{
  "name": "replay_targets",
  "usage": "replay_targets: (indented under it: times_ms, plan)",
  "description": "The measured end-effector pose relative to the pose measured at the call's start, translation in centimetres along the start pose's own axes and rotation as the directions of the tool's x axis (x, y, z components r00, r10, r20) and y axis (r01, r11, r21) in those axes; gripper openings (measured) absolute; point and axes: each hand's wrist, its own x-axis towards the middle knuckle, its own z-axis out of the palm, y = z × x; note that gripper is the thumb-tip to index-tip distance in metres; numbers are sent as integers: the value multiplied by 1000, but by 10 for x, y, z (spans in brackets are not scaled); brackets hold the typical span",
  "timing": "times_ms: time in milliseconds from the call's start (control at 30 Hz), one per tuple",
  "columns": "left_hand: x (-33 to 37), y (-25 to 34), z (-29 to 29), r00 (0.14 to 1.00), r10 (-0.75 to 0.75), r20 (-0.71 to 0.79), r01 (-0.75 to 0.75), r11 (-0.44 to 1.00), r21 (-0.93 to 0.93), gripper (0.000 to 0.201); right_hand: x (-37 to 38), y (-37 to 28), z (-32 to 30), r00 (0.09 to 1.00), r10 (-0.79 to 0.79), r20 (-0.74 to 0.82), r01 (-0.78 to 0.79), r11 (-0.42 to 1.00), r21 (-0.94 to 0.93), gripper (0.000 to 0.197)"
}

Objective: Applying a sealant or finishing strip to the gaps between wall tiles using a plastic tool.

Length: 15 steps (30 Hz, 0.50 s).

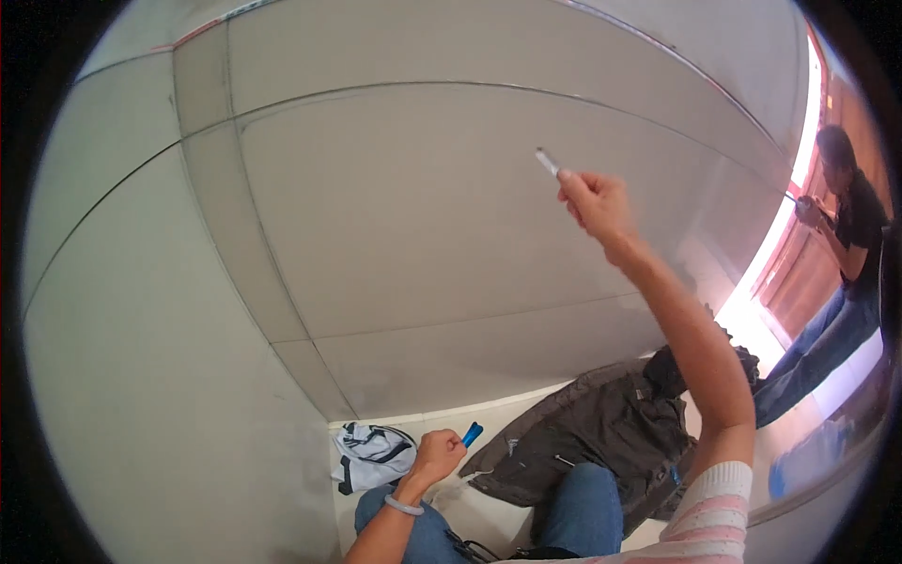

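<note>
My right hand is raised in front of the grey tiled wall, fingers closed around a slim whitish stick with a dark tip. The stick points up and to the left; whether its tip touches the wall I cannot tell. Low down, above my left knee, my left hand is closed on a small bright blue piece that pokes out past the fingers. Its exact kind is unclear. Dark joint lines run between the large wall tiles.
A dark brown jacket lies spread on the floor beside my knees. Left of it, against the wall's foot, is a white and black cloth bag. Another person stands at the far right by a bright doorway, hands around a small object.
</note>
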Motion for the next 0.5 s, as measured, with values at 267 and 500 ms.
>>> replay_targets:
  times_ms: [267, 500]
  plan:
    - [3, -38, -13, 997, -58, -46, 56, 997, -51, 14, 28, -89, 38, 886, -462, 41, 441, 810, -385, 35]
    - [10, -45, -15, 994, -97, -49, 96, 995, -28, 14, 37, -119, 58, 818, -568, 92, 533, 687, -494, 32]
